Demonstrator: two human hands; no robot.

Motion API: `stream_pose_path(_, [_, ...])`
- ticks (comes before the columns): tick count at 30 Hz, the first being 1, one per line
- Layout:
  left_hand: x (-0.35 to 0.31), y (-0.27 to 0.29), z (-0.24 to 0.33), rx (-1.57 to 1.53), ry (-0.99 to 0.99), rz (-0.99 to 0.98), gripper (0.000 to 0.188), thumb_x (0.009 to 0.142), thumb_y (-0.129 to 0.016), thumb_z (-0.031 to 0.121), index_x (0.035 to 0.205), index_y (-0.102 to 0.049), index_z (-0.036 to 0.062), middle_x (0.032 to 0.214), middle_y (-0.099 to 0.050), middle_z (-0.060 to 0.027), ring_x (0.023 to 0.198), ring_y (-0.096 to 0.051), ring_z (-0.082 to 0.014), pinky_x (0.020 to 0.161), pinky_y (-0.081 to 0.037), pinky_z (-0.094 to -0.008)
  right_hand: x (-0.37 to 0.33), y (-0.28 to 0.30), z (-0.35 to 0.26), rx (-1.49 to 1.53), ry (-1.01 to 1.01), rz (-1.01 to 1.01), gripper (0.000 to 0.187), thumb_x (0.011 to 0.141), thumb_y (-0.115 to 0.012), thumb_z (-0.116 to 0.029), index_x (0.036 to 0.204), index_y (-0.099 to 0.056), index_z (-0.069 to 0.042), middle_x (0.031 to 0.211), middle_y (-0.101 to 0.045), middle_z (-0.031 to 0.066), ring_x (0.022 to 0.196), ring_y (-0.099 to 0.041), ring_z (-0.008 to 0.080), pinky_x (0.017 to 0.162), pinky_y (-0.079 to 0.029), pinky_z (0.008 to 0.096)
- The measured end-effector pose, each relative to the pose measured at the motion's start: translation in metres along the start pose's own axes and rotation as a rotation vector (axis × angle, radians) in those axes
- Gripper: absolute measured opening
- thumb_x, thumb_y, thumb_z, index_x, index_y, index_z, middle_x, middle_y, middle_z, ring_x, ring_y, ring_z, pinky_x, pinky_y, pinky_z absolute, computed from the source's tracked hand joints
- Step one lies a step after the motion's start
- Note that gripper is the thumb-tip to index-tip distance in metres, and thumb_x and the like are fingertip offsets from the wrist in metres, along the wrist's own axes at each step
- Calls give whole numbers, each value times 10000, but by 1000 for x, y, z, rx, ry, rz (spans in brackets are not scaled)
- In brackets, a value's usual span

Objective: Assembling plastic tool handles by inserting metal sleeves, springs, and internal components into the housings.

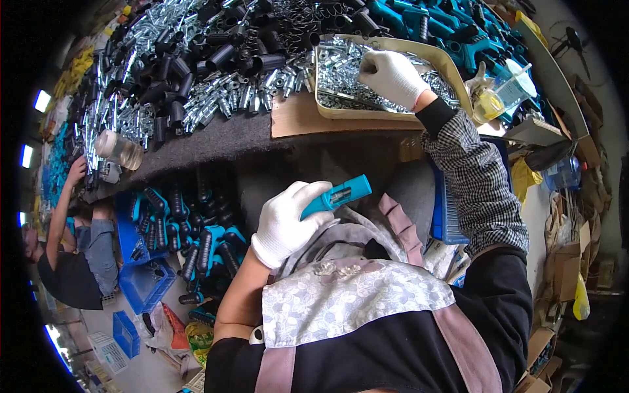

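Observation:
My left hand (288, 221), in a white knitted glove, is closed round a teal plastic tool housing (354, 188) above my lap. A grey metal piece shows in the opening of the housing, whose free end points right and slightly up. My right hand (393, 77), gloved the same way, is over a cream tray (458, 85) on the bench. Its fingers are curled together, and whatever may be between them is too small to make out. Small silvery metal parts (341, 85) fill the tray around and below that hand.
Black cylindrical sleeves (268, 63), metal fittings and springs cover the bench behind, with teal housings (419, 19) at the far right. Beside the tray stands a clear plastic cup (514, 88). Blue crates (141, 288) and black-and-teal handles lie lower left, where another person (69, 268) sits.

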State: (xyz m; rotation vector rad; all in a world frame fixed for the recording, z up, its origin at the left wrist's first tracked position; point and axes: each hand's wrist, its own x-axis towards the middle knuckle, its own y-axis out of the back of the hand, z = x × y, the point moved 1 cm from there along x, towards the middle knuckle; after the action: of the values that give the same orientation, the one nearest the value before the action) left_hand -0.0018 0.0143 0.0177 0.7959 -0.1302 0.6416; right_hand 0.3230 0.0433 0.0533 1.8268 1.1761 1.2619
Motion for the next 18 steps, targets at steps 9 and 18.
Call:
stream_pose_path(9, [2,5,6,58,-47,-13,458,717,-817,123,1149,-677,63,1005,-681,-145,864,-692,-341,739,-560,-380,-17,13,-8,465,-167,-38,194,903,-697,-118,1036,-689,22,768,-651,22,645,-575,65,593,-477,206])
stream_pose_path(18, [4,12,9,133,-104,17,484,684,-809,90,1149,-679,50,1023,-685,-159,867,-691,-338,742,-562,-371,-98,19,-69,1007,-456,-378,203,944,-658,-199,873,-637,-10,682,-600,6,560,-565,81,542,-460,226])
